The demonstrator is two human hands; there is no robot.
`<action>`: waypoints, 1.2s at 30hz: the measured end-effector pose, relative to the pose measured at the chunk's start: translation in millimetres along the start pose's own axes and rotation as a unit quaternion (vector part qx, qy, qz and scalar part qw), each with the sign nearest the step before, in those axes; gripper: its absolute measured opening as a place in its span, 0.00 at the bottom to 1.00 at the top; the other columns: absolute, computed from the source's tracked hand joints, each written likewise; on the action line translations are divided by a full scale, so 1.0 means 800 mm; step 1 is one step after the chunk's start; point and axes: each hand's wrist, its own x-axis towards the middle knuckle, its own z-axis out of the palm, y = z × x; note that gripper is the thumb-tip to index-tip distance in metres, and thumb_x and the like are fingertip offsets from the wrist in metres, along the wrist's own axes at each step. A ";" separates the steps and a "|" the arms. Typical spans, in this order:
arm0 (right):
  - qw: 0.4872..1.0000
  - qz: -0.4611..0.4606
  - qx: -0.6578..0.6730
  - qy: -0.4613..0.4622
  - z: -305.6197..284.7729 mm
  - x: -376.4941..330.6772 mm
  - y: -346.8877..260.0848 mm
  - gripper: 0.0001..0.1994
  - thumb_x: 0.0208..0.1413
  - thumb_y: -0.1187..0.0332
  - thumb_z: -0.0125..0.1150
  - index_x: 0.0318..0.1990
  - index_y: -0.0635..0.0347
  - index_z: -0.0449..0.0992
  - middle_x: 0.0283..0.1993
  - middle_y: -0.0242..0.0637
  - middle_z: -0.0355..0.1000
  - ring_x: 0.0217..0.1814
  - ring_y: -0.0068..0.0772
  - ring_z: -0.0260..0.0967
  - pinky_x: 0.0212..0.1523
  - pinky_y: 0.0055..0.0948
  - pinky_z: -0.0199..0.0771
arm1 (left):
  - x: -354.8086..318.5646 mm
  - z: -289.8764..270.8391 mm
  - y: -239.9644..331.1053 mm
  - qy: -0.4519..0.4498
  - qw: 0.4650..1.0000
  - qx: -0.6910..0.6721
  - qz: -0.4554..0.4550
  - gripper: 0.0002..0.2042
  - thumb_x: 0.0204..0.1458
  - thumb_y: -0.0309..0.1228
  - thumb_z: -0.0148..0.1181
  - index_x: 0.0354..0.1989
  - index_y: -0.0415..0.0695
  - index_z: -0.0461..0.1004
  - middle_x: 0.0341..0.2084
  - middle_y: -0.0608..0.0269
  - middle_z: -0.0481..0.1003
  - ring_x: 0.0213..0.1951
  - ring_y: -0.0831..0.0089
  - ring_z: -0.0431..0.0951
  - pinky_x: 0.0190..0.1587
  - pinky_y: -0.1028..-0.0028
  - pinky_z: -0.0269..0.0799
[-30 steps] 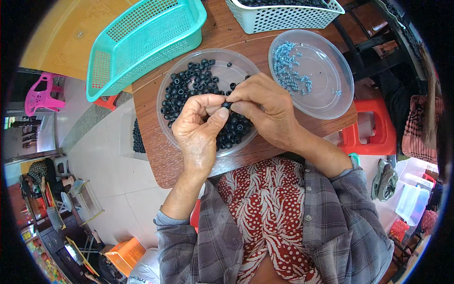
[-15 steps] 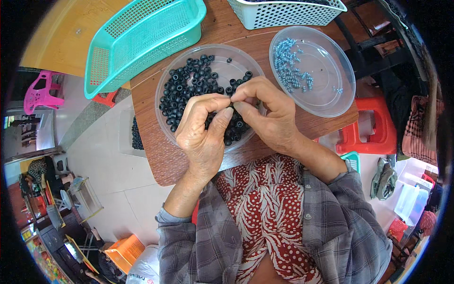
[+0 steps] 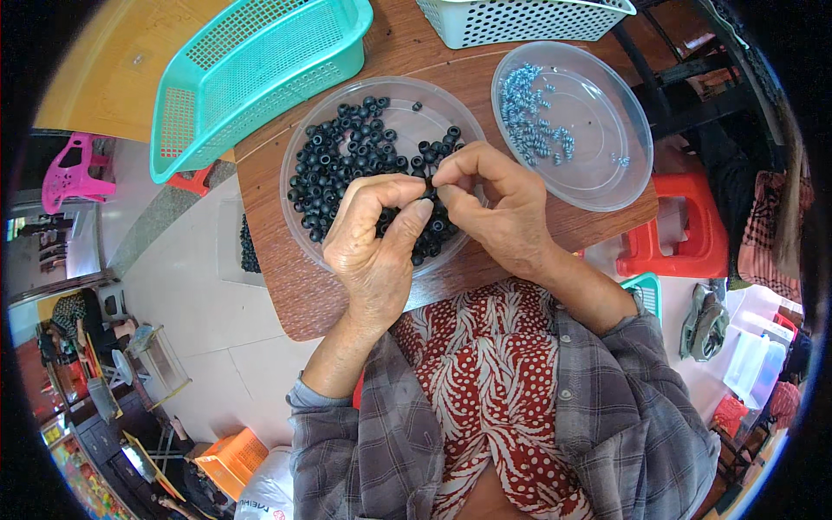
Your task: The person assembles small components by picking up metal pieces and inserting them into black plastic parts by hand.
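Both hands meet above a round clear plastic tub holding many small black round parts with holes through them. My left hand pinches a small black part between thumb and index finger; most of it is covered by the fingertips. Against that part press the closed fingertips of my right hand; whatever else they hold is hidden. To the right, a round clear lid or shallow tray carries a pile of small bluish metal coil springs.
The tubs sit on a wooden table. An empty turquoise basket stands at the far left, a white perforated basket at the far edge. A red stool is on the right. Left on the floor stands a clear container with black parts.
My hands have shifted slightly right, and the left thumb has slid a little away from the right fingertips. The small black part now shows more between them.
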 end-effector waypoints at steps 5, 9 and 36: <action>0.992 0.092 0.083 -0.033 -0.005 -0.001 -0.006 0.06 0.48 0.76 0.61 0.35 0.64 0.75 0.31 0.30 0.72 0.29 0.14 0.65 0.29 0.18 0.67 | 0.002 0.002 0.002 0.005 1.000 0.011 0.012 0.07 0.42 0.15 0.63 0.31 0.37 0.75 0.31 0.58 0.76 0.33 0.73 0.75 0.37 0.77 0.71; 0.980 0.112 0.158 -0.041 -0.009 -0.001 -0.005 0.06 0.49 0.75 0.62 0.35 0.64 0.75 0.31 0.28 0.72 0.29 0.12 0.65 0.29 0.17 0.67 | 0.001 0.006 0.009 0.001 0.998 0.038 0.044 0.08 0.42 0.15 0.63 0.30 0.38 0.74 0.30 0.58 0.76 0.33 0.71 0.76 0.36 0.75 0.71; 0.875 0.102 -0.472 -0.014 -0.269 0.008 0.053 0.06 0.40 0.71 0.61 0.24 0.63 0.74 0.26 0.50 0.72 0.34 0.53 0.71 0.35 0.45 0.69 | -0.005 0.037 0.011 -0.049 0.865 -0.385 -0.318 0.08 0.45 0.15 0.61 0.34 0.34 0.72 0.33 0.55 0.75 0.37 0.68 0.76 0.37 0.72 0.77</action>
